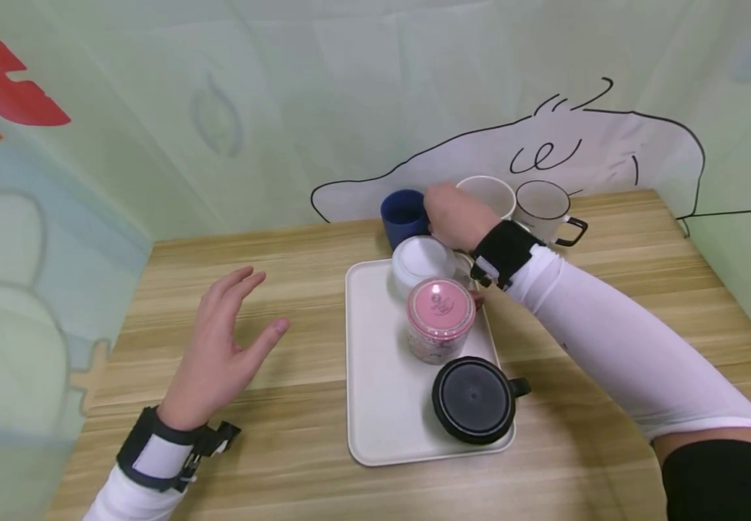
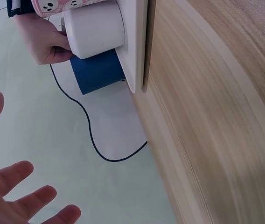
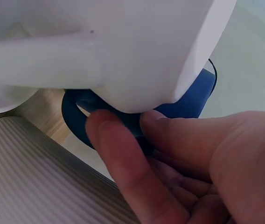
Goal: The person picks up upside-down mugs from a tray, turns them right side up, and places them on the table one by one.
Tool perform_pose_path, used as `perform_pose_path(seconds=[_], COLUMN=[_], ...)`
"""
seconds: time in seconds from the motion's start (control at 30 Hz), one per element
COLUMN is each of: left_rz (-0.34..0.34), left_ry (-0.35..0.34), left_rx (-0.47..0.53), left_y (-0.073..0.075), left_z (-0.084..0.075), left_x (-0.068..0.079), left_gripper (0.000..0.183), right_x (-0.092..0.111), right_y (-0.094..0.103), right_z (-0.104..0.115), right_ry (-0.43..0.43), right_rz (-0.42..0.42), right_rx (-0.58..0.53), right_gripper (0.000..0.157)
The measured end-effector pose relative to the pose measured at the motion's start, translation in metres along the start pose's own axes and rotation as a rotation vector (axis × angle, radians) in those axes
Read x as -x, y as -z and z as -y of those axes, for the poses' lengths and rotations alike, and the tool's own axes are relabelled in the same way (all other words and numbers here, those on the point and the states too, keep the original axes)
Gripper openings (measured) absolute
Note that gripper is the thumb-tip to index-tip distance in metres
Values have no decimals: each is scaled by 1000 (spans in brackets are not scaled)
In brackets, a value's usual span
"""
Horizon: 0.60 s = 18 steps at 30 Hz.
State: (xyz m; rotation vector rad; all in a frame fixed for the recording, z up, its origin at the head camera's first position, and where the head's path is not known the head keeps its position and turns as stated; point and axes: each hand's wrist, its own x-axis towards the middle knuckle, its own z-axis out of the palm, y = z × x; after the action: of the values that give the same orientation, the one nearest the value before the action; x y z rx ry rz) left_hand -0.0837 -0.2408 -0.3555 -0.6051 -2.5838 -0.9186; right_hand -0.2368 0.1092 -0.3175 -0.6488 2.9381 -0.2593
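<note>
My right hand reaches to the back of the table and pinches the handle of a dark blue mug. The mug stands upright just behind the tray. An upside-down white mug sits at the tray's back end, right below my right wrist. In front of it are an upside-down pink mug with a panda pattern and an upside-down black mug. My left hand hovers left of the tray, fingers spread and holding nothing.
Behind my right hand stand an upright white mug and a pale mug with a dark rim, its handle to the right. A ribbed grey surface shows close by in the right wrist view. A printed cloth backdrop borders the wooden table.
</note>
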Motion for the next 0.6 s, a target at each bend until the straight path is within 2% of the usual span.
perform_pose_path(seconds=[0.3, 0.6], left_rz=[-1, -3], left_ry=[-3, -4], left_rx=[-5, 0], left_y=[-2, -4], left_z=[0, 1], left_x=[0, 1], left_gripper=[69, 69], right_x=[4, 12], right_y=[-6, -5], right_z=[-3, -3], right_ry=[26, 49], right_rz=[-57, -112], right_rx=[6, 24], right_gripper=[6, 7])
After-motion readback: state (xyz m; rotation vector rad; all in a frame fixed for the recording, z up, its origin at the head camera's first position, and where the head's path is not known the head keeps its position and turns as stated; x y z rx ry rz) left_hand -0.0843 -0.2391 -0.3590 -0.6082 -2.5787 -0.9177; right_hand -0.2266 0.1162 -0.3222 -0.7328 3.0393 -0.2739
